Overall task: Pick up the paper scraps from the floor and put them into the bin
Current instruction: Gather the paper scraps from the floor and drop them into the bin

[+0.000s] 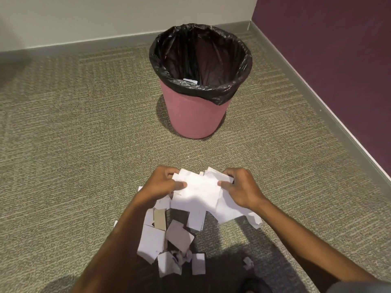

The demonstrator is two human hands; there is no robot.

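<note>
A stack of white paper scraps is being held just above the carpet, gripped from both sides at once. Its left edge is being clamped by the left hand, thumb pressed flat on top and fingers tucked underneath. Same deal on the other side: the right edge is being pinched by the right hand, thumb on top, fingers curled round behind. So neither hand is loose, and paper is being grasped by both.

A bunch of loose scraps are lying on the carpet below the stack and nearer the person, mostly overlapping each other between the two forearms and partly being hidden by the left one. A brownish card strip is mixed in with them, and a small crumpled bit is sitting apart on the right.

The pink bin is standing upright on the carpet, well beyond the hands, near the corner where the pale wall is being met by the purple wall. It's being lined by a black bag folded over the rim. One small white piece is showing inside, low on the near side; what else is in there can't be told.
</note>
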